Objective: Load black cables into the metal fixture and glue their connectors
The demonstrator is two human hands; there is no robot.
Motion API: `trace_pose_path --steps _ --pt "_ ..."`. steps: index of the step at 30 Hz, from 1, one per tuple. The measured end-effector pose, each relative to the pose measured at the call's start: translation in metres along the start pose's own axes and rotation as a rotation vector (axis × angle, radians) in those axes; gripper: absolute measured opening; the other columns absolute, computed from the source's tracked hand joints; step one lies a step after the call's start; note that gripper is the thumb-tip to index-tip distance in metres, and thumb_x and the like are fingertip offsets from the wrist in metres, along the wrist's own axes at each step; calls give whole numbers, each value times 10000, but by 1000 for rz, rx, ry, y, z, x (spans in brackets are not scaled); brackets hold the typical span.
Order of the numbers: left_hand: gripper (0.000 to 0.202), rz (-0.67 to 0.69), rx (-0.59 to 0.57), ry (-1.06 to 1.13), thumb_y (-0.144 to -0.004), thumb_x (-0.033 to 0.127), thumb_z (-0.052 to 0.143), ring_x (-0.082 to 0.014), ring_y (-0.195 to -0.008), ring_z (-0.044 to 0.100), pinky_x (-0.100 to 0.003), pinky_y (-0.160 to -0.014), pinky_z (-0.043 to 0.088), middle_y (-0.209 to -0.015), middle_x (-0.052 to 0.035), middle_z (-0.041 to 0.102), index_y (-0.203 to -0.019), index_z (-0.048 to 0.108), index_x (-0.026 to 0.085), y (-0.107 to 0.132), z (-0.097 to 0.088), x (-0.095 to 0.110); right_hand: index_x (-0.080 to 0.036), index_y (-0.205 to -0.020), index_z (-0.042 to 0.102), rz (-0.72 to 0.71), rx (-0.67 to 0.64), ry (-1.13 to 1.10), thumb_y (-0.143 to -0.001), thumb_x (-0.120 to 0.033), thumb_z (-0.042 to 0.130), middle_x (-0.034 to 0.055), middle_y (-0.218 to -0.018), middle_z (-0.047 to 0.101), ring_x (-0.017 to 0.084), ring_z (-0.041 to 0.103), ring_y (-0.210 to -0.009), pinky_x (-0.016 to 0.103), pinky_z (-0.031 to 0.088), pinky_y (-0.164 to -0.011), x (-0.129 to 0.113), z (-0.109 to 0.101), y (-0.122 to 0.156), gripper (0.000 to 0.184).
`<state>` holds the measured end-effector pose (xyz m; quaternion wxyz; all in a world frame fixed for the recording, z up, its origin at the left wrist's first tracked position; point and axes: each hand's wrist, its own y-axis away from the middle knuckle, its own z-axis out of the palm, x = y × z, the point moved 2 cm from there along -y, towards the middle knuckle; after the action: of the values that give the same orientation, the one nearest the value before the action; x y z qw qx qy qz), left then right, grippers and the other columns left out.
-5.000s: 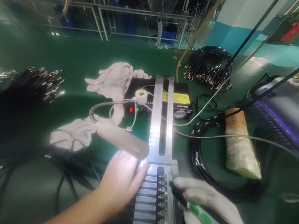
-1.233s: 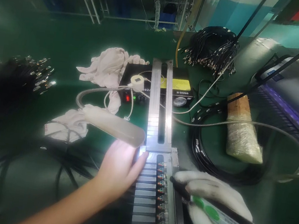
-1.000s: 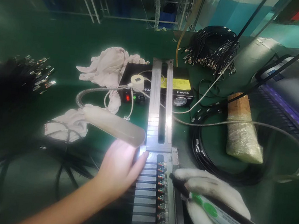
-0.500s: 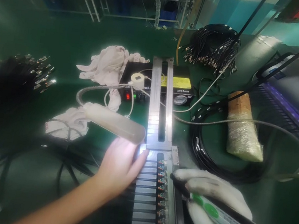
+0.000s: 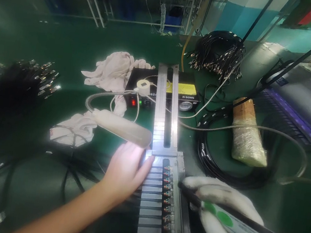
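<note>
A long metal fixture (image 5: 152, 209) runs up the middle, holding a row of small connectors (image 5: 167, 202) with coloured wire ends, black cables lying across the slats to their left. My bare left hand (image 5: 125, 171) grips the fixture's left edge near the top of the row, thumb on the metal and other fingers partly hidden. A white lamp head (image 5: 122, 127) on a flexible neck lights that spot. In a white glove, my right hand (image 5: 227, 202) is closed round a black pen-shaped tool (image 5: 246, 231) with a white label and green dots. The tool's dark tip is beside the fixture's right edge.
Behind the slotted metal plate sits a black control box (image 5: 188, 97) with a gauge. White cloths (image 5: 112, 70) lie left of it. Black cable bundles (image 5: 221, 52) lie at the back and far left. A film-wrapped block (image 5: 250, 138) stands right, beside coiled black cable (image 5: 204, 157).
The view has shifted slightly, so the background sits a little lower and farther left on the right side. My left hand keeps its place; the right hand and tool have shifted slightly right.
</note>
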<state>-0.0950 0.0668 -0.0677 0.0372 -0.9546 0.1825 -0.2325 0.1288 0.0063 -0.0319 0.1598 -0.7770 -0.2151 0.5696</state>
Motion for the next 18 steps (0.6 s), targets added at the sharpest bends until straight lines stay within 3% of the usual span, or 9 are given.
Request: trace_pose_path --steps 3,6,11,18 --pt "202 8 0 0 -961 313 429 -215 -760 567 -335 -651 438 -812 -54 599 -911 575 183 0 1 0 -223 -994 673 48 24 78 -802 -30 620 85 -980 761 265 746 -903 355 661 -760 -7 -3 5 277" --pt "201 5 4 6 -960 317 430 -218 -771 566 -338 -656 435 -827 -56 601 -918 575 185 0 2 -1 -217 -1003 675 6 3 133 -794 -51 641 87 -995 761 265 747 -905 352 652 -792 -6 -1 7 269" --pt "206 -2 -14 13 -960 324 436 -220 -760 561 -341 -652 426 -807 -54 589 -909 574 180 0 2 0 -214 -1015 662 -24 -24 67 -775 -25 606 74 -975 762 244 751 -875 320 655 -740 3 5 3 310" --pt "197 -3 -11 22 -961 319 436 -220 -776 569 -342 -656 429 -822 -55 598 -932 574 181 0 2 -1 -203 -1089 642 0 -75 22 -790 -36 632 94 -1071 736 261 723 -975 367 639 -827 7 3 12 342"
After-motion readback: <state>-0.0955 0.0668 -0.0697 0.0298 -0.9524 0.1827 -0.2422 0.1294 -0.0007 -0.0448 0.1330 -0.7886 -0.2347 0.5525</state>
